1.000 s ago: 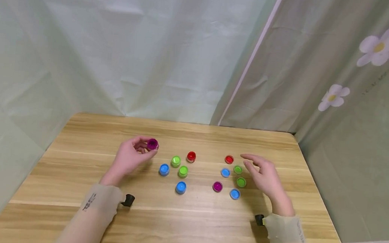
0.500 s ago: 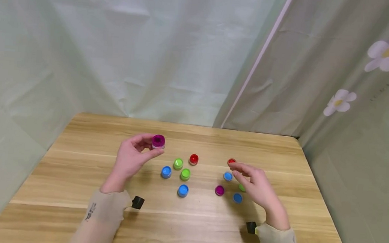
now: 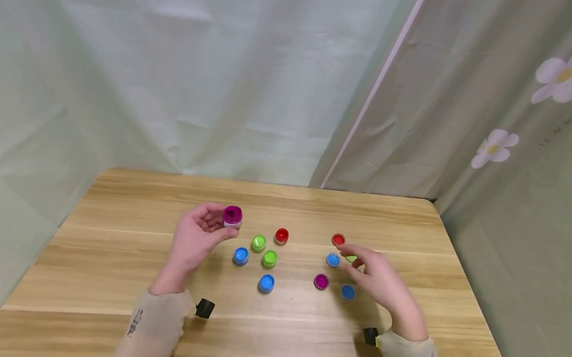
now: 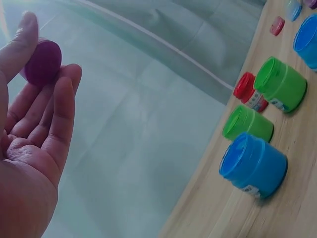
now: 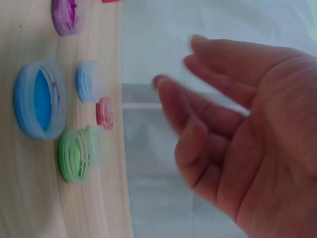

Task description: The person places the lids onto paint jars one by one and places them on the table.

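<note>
My left hand [image 3: 196,239] pinches a small purple paint jar [image 3: 232,217] between thumb and fingers, lifted off the table. The jar's top faces the head camera; in the left wrist view the same purple jar [image 4: 43,63] sits between thumb and fingertips. My right hand [image 3: 379,276] hovers above the loose lids, fingers bent and nothing between them. Near its fingertips lie a red lid [image 3: 339,239] and a blue lid [image 3: 333,260]. Green lids, one a green lid [image 5: 74,156] in the right wrist view, are partly hidden beneath the hand. A purple lid [image 3: 321,281] and another blue lid [image 3: 348,292] lie nearer me.
Between my hands stand a red jar [image 3: 281,236], two green jars, one green jar [image 3: 259,243] behind the other green jar [image 3: 270,259], a blue jar [image 3: 241,256] and a nearer blue jar [image 3: 266,283]. The wooden table [image 3: 265,337] ends at a hanging curtain [image 3: 252,87].
My right hand has moved left and toward me, over the green lids. My left hand has shifted slightly right with the purple jar, whose side now shows more.
</note>
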`<state>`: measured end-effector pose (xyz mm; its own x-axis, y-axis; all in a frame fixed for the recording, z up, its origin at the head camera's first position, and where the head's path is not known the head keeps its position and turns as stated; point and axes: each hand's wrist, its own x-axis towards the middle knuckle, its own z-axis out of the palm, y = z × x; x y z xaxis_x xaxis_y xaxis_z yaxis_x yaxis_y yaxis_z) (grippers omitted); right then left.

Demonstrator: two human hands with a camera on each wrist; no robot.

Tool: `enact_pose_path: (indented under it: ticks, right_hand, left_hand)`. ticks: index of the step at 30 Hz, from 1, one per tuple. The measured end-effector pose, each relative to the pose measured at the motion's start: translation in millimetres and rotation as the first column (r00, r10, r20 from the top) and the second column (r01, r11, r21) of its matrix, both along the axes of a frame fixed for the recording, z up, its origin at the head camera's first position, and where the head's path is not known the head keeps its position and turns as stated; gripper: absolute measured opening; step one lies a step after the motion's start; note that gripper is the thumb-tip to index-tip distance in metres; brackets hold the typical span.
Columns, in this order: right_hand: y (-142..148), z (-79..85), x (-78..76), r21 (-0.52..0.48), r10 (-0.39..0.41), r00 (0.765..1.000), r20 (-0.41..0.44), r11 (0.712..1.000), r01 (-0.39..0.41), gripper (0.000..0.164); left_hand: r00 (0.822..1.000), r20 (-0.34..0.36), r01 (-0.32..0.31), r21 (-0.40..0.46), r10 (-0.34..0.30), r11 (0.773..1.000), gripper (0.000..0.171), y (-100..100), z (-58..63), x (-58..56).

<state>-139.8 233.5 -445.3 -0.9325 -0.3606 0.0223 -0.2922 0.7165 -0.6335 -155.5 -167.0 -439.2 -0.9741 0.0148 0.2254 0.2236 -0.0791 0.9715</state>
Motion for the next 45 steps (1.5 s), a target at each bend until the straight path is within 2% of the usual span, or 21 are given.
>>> enact_pose_path:
  ticks: [3, 6, 12, 16, 20, 24, 30, 38, 45]
  right_hand:
    - [-6, -2.1, 2.7, 0.056, 0.061, 0.998, -0.015, 0.997, -0.060, 0.044]
    - [-15, -4.3, 5.0, 0.094, 0.087, 0.996, -0.012, 0.992, -0.086, 0.048]
    - [-34, -11.6, 10.1, 0.196, 0.018, 1.000, 0.001, 0.980, -0.018, 0.050]
    - [-45, -14.7, 13.0, 0.224, -0.023, 1.000, -0.001, 0.974, 0.023, 0.048]
    - [-51, -17.9, 15.5, 0.259, -0.052, 0.999, 0.005, 0.965, 0.049, 0.049]
    - [-55, -21.2, 18.1, 0.286, -0.057, 0.998, 0.016, 0.957, 0.051, 0.051]
    - [-62, -23.8, 19.8, 0.305, -0.050, 0.999, 0.005, 0.951, 0.046, 0.048]
    - [-66, -24.7, 20.8, 0.328, -0.044, 0.997, -0.058, 0.943, 0.061, 0.045]
    - [-70, -25.3, 22.4, 0.331, -0.035, 0.997, -0.072, 0.942, 0.057, 0.036]
  left_hand:
    - [1.000, 0.000, 0.029, 0.020, -0.029, 0.999, 0.039, 2, -2.1, 1.2]
    - [0.999, 0.009, 0.037, 0.026, -0.037, 0.999, 0.036, 4, -2.5, 2.4]
    - [0.999, 0.033, -0.011, 0.012, 0.010, 1.000, 0.035, 7, 0.2, 4.0]
    - [0.999, 0.037, 0.003, 0.050, -0.004, 0.999, 0.037, 8, 3.1, 6.6]
    - [1.000, 0.013, 0.024, 0.053, -0.025, 0.998, 0.039, 9, 5.5, 9.9]
    - [0.999, -0.009, 0.033, 0.014, -0.033, 0.999, 0.040, 11, 6.9, 11.5]
    - [0.999, 0.016, 0.035, -0.045, -0.035, 0.998, 0.042, 10, 8.2, 13.1]
    - [0.999, 0.009, 0.039, -0.053, -0.038, 0.998, 0.043, 10, 10.3, 14.9]
    - [0.999, 0.007, 0.049, -0.066, -0.049, 0.997, 0.043, 12, 11.0, 15.3]
